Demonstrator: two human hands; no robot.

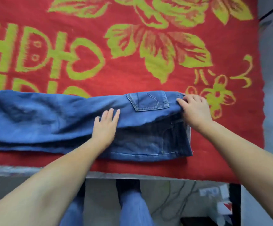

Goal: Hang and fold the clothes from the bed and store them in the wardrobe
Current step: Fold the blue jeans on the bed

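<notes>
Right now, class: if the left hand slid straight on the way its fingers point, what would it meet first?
The left hand lies flat on the jeans, pointing up-right. It would probably cross more denim, then reach the back pocket, though the line may pass just beside it.

There is one view only, from a camera worn on the person's head, looking forward and steeply down over the near edge of the bed (132, 174). It sits close, with both forearms reaching up from the bottom corners. The red blanket (132, 75) fills the frame beyond that edge, its far side cut off at the top. Below the edge the lens catches the person's own legs (132, 207) and a strip of floor (100, 196). Wide-angle bending bows the bed's edge.
</notes>
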